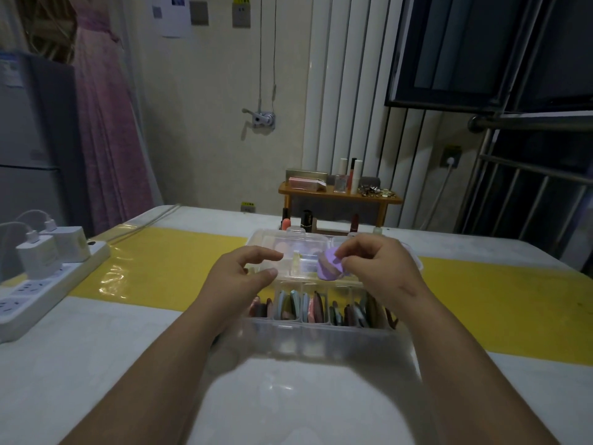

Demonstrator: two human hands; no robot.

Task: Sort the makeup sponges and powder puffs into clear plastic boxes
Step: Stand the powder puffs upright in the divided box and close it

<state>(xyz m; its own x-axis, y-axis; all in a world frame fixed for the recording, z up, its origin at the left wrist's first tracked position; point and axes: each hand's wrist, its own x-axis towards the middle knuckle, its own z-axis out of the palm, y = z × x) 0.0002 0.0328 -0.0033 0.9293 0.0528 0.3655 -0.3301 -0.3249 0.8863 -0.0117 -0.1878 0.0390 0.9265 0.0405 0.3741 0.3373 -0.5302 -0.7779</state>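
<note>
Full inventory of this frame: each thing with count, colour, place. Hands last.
purple puff: one, lilac, held above the boxes
stored puffs: many, count unclear, pink, grey, blue and brown, standing on edge in the near box's compartments
near clear box: one, transparent, divided, on the table before the person
far clear box: one, transparent, just behind the near one
table: one, white with a yellow band across it
power strip: one, white, table's left edge
chargers: two, white, plugged into the power strip
wooden shelf: one, orange-brown, behind the table, holding cosmetics
fridge: one, grey, far left
left hand: holds nothing, fingers loosely curled, over the boxes' left side
right hand: pinches the purple puff
</note>
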